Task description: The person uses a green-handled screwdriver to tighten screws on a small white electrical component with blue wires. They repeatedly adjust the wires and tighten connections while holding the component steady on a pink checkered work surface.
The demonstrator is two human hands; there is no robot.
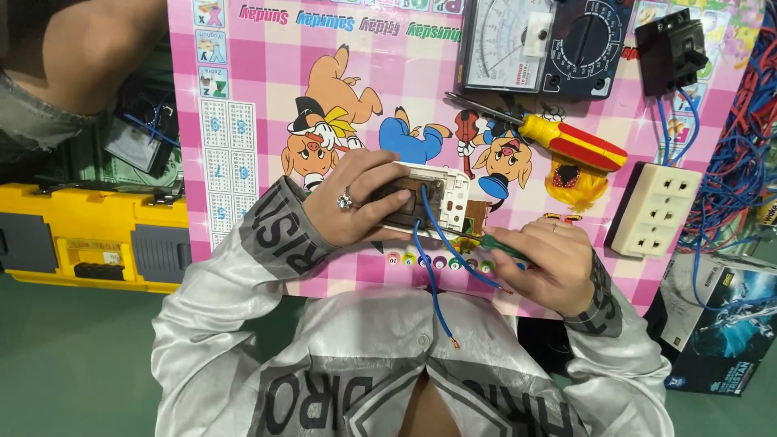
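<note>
Item: white plastic wall-switch module with brown back (425, 202), lying on a pink checked cartoon-printed table mat (259, 97), near its front edge.

Left hand (356, 212): fingers closed around the module's left side, pinning it back-up on the mat; ring on one finger.

Right hand (550, 263): clamped on a green-handled screwdriver (494, 245), whose tip points into the module's right edge.

Wiring: two blue insulated wires (433, 267) run out of the module's back toward the person; their far ends are stripped to bare copper and hang loose, joined to nothing.

Progress, as judged: the wires appear seated in the module's terminals while the screwdriver is at work there; whether the screws are tight cannot be told. The free ends are unconnected.

Nearby, untouched: red-and-yellow-handled screwdriver (566, 139); black analogue multimeter (542, 44); cream multi-socket outlet block (655, 209); black breaker switch (670, 48) with blue leads; tangle of red and blue wire (740, 154) at right; yellow plastic toolbox (89, 235) at left.
</note>
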